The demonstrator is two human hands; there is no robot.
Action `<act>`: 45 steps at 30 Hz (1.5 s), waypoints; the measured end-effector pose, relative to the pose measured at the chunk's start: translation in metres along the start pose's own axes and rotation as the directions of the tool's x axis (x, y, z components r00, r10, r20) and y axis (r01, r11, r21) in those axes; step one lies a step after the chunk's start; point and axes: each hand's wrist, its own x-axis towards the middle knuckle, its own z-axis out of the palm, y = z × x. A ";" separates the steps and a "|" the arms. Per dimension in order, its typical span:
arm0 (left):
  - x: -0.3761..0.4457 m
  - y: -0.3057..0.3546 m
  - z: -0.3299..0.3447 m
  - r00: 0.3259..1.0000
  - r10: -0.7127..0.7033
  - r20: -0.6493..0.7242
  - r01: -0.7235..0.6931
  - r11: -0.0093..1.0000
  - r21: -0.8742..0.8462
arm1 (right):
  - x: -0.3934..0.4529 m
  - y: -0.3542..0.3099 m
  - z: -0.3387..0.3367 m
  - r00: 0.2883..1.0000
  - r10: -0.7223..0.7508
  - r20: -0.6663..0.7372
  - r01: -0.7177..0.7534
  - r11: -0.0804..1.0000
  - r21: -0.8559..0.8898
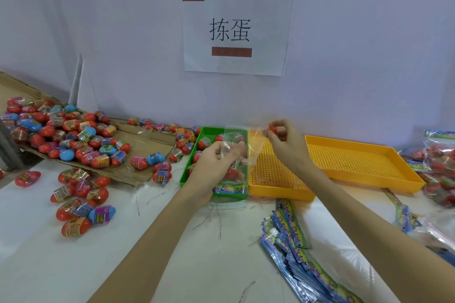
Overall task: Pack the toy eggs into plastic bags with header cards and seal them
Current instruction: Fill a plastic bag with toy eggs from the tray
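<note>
Toy eggs point(73, 135) lie heaped on cardboard at the frame's left, with more in the green tray point(189, 167) at centre. The left hand point(216, 162) pinches a clear plastic bag point(235, 167) holding eggs above that tray, its header card point(230, 189) at the lower end. The right hand point(283, 138), just right of centre, grips one red egg point(272, 128) beside the bag's mouth, above a yellow tray point(275, 189) on the tabletop point(37, 253).

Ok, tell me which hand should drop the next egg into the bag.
Right. The right hand already pinches a red egg just above the bag, while the left hand is busy holding that bag's mouth over the green tray.
</note>
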 end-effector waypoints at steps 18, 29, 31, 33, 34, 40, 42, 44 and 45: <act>-0.009 -0.004 0.018 0.841 0.498 0.212 -0.538 0.726 0.429 | -0.089 -0.037 -0.078 0.956 -0.244 0.164 0.207 0.955 0.214; -0.011 -0.004 0.018 0.804 0.559 0.203 -0.587 0.692 0.419 | -0.093 -0.038 -0.078 0.913 -0.053 0.405 -0.057 0.965 0.256; -0.010 -0.004 0.018 0.826 0.535 0.178 -0.558 0.732 0.390 | -0.094 -0.038 -0.080 0.909 -0.049 0.415 -0.060 0.967 0.246; -0.011 -0.002 0.018 0.867 0.470 0.165 -0.496 0.789 0.362 | -0.093 -0.038 -0.080 0.924 -0.064 0.378 -0.041 0.964 0.264; -0.011 0.000 0.018 0.897 0.407 0.173 -0.443 0.831 0.336 | -0.093 -0.038 -0.079 0.938 -0.064 0.341 -0.040 0.957 0.288; -0.006 0.004 0.003 0.943 0.168 0.288 -0.248 0.931 0.269 | -0.090 -0.032 -0.082 0.957 0.046 0.286 -0.139 0.939 0.313; -0.006 0.003 0.001 0.940 0.181 0.288 -0.256 0.934 0.249 | -0.092 -0.034 -0.078 0.938 0.067 0.340 -0.183 0.929 0.322; -0.007 0.002 0.003 0.931 0.171 0.321 -0.253 0.939 0.235 | -0.095 -0.033 -0.073 0.933 0.029 0.360 -0.137 0.951 0.278; -0.007 0.002 0.004 0.930 0.168 0.328 -0.255 0.936 0.244 | -0.096 -0.033 -0.071 0.935 0.011 0.355 -0.111 0.959 0.262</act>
